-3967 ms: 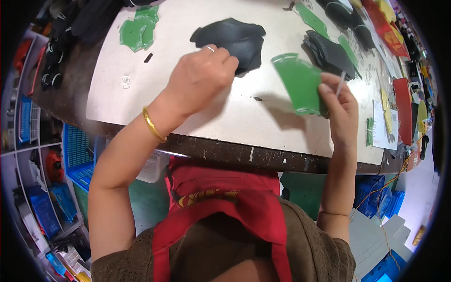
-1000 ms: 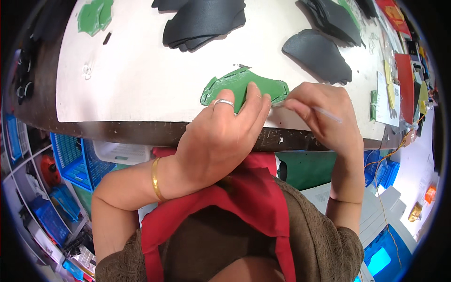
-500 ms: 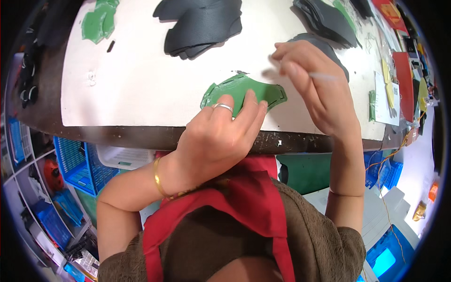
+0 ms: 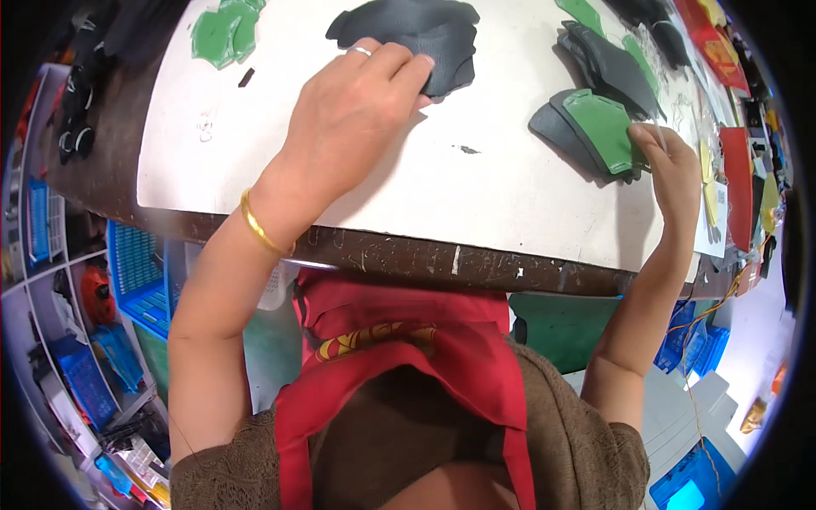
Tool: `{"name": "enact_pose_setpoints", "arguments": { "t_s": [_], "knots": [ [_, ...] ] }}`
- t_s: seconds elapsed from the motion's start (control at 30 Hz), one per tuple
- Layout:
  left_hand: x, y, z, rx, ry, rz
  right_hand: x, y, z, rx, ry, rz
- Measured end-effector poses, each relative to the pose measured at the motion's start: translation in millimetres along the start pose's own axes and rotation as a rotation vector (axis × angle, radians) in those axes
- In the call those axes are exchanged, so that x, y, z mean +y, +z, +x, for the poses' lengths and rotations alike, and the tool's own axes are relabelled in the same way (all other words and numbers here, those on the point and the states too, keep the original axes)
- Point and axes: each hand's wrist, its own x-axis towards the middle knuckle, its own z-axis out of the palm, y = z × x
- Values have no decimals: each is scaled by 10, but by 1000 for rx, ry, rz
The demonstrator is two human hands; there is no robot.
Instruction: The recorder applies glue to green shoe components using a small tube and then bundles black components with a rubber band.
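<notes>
One green template (image 4: 600,129) is pinched by the right hand (image 4: 676,166).
It is held over black pieces (image 4: 554,132), just left of that hand; a black pile (image 4: 429,30) is touched by the left hand (image 4: 348,119), curled, grip unclear.

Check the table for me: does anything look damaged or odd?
Yes: the brown edge has pale scuffs, looking worn; a ragged dark mark stands out near the middle of the white board.

"Bare hands (image 4: 353,115)?"
"Two, with one round gold bangle (image 4: 256,223) and one silver ring (image 4: 363,51)."
"Stacks of thin black leather-like sheets (image 4: 457,38)?"
"At least three."
"Flat green curved templates (image 4: 600,127)?"
"At least four; some overlap."
</notes>
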Motion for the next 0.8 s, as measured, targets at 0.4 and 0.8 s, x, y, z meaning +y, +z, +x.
{"name": "enact_pose_setpoints", "arguments": {
  "t_s": [0.4, 0.8],
  "knots": [
    [610, -216, -452, -115, 194, -237, -170, 558, -351, -66, -175, 590],
    [469, -293, -843, -39, -4, -445, -580, 991, -536, -486, -257, 197]
  ]
}}
